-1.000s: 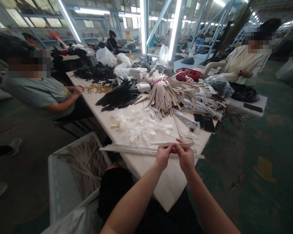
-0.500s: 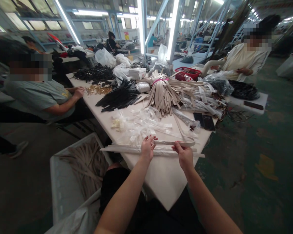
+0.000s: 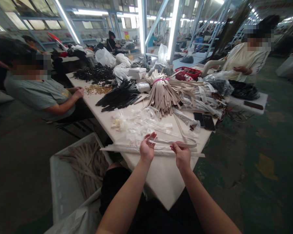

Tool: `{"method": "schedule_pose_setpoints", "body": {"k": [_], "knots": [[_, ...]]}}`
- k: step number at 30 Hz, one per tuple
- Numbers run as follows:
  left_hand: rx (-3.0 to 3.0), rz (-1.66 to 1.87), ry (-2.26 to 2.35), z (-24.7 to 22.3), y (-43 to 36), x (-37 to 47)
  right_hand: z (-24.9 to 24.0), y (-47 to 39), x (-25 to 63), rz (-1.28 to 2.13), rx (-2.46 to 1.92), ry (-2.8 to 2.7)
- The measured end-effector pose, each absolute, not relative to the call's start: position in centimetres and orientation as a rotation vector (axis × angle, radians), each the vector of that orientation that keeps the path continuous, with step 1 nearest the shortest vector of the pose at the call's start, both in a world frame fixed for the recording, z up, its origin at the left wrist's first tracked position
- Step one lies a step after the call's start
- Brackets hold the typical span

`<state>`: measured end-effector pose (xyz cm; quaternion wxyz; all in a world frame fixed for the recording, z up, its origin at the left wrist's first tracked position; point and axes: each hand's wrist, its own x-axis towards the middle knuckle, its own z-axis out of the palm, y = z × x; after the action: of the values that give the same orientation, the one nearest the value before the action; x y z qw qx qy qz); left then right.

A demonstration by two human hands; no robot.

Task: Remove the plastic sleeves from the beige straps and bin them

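Observation:
My left hand [image 3: 147,149] is turned palm up, its fingers loosely curled around the end of a beige strap [image 3: 163,141], which looks partly covered by clear plastic film. Between thumb and fingers, my right hand [image 3: 182,156] pinches the same strap farther along. To the right of that hand the strap bends back in a U-shaped loop. Beneath both hands, several long beige strips in plastic [image 3: 125,148] lie across the table corner. Just beyond my left hand is a heap of clear plastic sleeves [image 3: 139,125].
A bundle of beige straps [image 3: 162,94] tied with a pink band stands mid-table [image 3: 161,182]. Black strips [image 3: 119,96] lie to its left, two dark phones [image 3: 205,121] to its right. A white bin [image 3: 54,182] of straps is at my left. A co-worker [image 3: 48,94] sits left; another person [image 3: 246,58] is right.
My left hand has shifted slightly left and its fingers have loosened a little. The strap's loop has moved slightly right and down. My right hand has moved slightly left.

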<state>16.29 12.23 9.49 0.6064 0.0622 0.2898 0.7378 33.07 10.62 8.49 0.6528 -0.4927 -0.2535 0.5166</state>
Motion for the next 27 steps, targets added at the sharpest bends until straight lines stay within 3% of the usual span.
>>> {"method": "schedule_pose_setpoints", "body": {"k": [12, 19, 25, 27], "knots": [[0.078, 1.783, 0.946, 8.1, 15.6, 2.8, 6.3, 12.6, 36.6, 1.331, -1.163, -0.447], [-0.049, 1.997, 1.249, 8.8, 16.0, -6.2, 5.4, 12.9, 38.1, 1.348, -1.167, -0.418], [0.354, 2.295, 2.127, 13.4, 13.0, -4.8, 5.0, 12.7, 38.1, 1.375, -1.185, -0.425], [0.791, 2.214, 2.077, 14.9, 11.8, -0.7, 4.9, 12.5, 37.5, 1.387, -1.203, -0.442]]}}
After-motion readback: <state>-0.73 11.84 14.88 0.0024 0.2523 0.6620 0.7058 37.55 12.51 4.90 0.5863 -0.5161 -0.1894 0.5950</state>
